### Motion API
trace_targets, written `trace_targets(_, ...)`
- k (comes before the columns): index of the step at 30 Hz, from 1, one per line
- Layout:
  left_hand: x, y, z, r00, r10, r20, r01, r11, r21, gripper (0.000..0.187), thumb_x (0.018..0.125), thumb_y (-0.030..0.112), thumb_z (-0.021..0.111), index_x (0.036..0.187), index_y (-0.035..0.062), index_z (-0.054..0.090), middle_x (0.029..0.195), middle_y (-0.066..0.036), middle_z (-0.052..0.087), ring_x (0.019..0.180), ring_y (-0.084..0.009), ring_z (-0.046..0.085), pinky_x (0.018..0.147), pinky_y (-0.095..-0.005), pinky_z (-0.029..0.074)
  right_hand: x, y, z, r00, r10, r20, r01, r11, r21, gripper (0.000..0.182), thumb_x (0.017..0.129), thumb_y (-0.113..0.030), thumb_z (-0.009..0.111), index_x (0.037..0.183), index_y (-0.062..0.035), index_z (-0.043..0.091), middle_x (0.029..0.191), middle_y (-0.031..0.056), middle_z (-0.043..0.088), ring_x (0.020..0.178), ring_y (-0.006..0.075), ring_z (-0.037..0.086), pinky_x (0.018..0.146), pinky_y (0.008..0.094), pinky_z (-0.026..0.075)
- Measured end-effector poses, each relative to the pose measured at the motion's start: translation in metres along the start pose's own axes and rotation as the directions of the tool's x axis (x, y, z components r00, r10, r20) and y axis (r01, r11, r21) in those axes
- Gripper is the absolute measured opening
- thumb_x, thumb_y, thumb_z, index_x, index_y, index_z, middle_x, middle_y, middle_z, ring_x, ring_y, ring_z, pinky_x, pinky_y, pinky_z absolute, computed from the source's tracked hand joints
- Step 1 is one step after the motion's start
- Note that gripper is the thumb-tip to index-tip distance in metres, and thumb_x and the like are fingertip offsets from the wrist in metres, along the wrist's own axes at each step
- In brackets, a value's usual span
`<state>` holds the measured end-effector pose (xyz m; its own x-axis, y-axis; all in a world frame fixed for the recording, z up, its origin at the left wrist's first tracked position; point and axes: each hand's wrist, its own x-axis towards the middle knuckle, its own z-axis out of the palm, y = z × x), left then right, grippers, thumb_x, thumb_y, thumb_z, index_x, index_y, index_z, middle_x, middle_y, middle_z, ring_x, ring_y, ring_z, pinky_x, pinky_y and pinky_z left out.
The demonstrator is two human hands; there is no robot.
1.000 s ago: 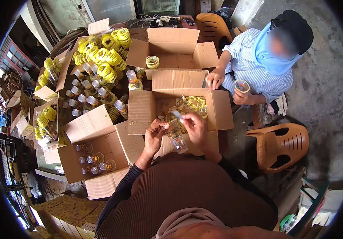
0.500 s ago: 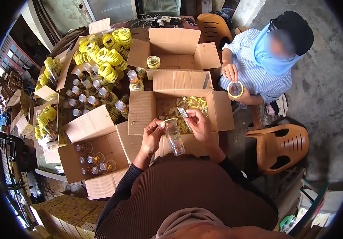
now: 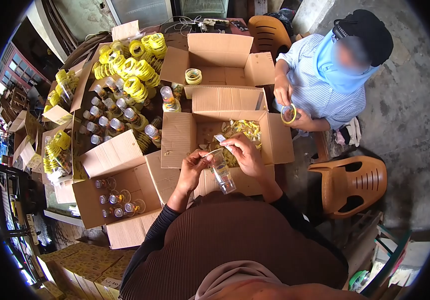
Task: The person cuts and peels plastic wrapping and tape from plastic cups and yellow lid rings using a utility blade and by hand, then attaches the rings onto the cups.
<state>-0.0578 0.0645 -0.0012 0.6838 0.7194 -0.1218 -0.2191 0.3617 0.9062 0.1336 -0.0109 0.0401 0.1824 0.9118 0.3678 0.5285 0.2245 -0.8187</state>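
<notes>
My left hand point(image 3: 191, 170) pinches a clear plastic cup point(image 3: 223, 175) by its rim. The cup has printing on its side and tilts with its base toward my body. Between the fingers of my right hand point(image 3: 247, 152) is a small flat pale piece point(image 3: 220, 138), perhaps a blade; I cannot make out its kind. It sits just above the cup's rim, apart from it. Both hands are over the near edge of an open cardboard box point(image 3: 179, 140), in which yellow and white scraps point(image 3: 247, 131) lie.
Stacked yellow-rimmed cups point(image 3: 135, 87) fill the left of the table. A lower box point(image 3: 140, 187) holds several cups; another box point(image 3: 215, 75) stands behind. At the right a co-worker point(image 3: 325, 85) handles a yellow-rimmed cup point(image 3: 289, 114). An orange chair point(image 3: 350, 185) stands nearby.
My right hand has moved slightly left and the pale piece has shifted left toward the cup's rim. The cup has tilted a little. The co-worker's cup has turned and shifted left.
</notes>
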Motion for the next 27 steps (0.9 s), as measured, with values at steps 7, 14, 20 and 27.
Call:
trace_targets(7,-0.003,0.004,0.010,0.997,0.047,-0.066,-0.034,0.981,0.190,0.023,0.087,0.002,0.069,0.106,-0.0031,0.058,0.102,-0.007,0.061,0.095,-0.0117,0.059,0.090,-0.0281,0.048,-0.001,-0.004,0.001,0.999,-0.039,0.032,0.039,0.999,-0.005,0.010,0.085,0.001,0.065,0.093,-0.0029,0.064,0.089,0.0084,0.057,0.078,0.0214,0.059,0.067,0.0331,0.048)
trace_targets(14,-0.003,0.006,0.019,0.934,0.305,-0.187,-0.292,0.952,0.093,0.052,0.083,0.010,0.075,0.125,-0.0018,0.047,0.118,-0.008,0.057,0.114,-0.0186,0.054,0.098,-0.0361,0.046,-0.008,-0.009,0.004,0.993,-0.045,-0.112,0.059,0.991,0.124,0.015,0.081,0.009,0.064,0.092,-0.0008,0.065,0.090,0.0095,0.057,0.081,0.0215,0.061,0.068,0.0317,0.051)
trace_targets(20,-0.014,0.006,0.024,0.996,0.091,-0.022,-0.089,0.994,0.066,0.051,0.084,0.014,0.076,0.123,0.0003,0.046,0.119,-0.009,0.059,0.103,-0.0164,0.060,0.083,-0.0292,0.052,-0.013,-0.025,-0.003,0.985,-0.122,-0.122,0.117,0.992,-0.041,0.015,0.079,0.006,0.069,0.091,-0.0025,0.066,0.089,0.0094,0.059,0.079,0.0235,0.061,0.067,0.0330,0.050)
trace_targets(27,-0.021,0.001,0.031,0.909,0.414,-0.056,-0.300,0.739,0.604,0.058,0.076,0.010,0.080,0.120,-0.0037,0.045,0.112,-0.016,0.061,0.103,-0.0208,0.062,0.086,-0.0341,0.053,-0.032,-0.048,-0.004,0.969,-0.238,-0.070,0.216,0.947,-0.237,0.018,0.076,-0.011,0.076,0.092,-0.0070,0.069,0.092,0.0051,0.061,0.084,0.0231,0.061,0.073,0.0357,0.051)
